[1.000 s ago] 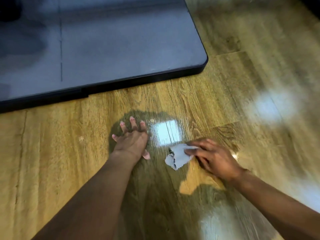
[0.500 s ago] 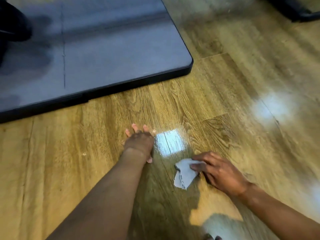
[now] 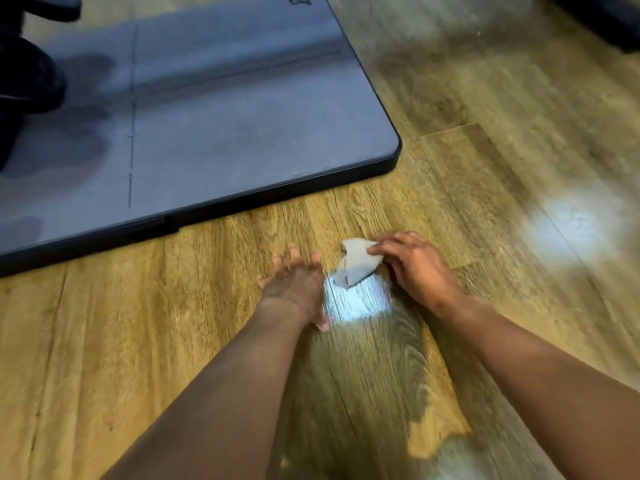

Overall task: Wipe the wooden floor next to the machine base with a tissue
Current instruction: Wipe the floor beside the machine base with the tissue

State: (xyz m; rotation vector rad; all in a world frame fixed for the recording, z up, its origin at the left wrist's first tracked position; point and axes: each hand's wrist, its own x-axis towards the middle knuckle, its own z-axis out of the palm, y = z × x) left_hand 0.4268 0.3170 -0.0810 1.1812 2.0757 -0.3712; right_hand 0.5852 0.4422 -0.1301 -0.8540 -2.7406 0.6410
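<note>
A crumpled white tissue lies on the wooden floor, in front of the grey machine base with its dark rim. My right hand holds the tissue at its right side, fingers curled onto it and pressing it to the planks. My left hand rests flat on the floor just left of the tissue, fingers spread and straight. A bright light reflection shines on the floor between the two hands.
The machine base's rounded corner lies beyond the hands. A dark machine part stands on the base at the far left. Another dark object sits at the top right. Open wooden floor stretches to the right.
My right hand has slid the tissue forward, toward the machine base. My left hand stays flat on the floor. The view has tilted up a little.
</note>
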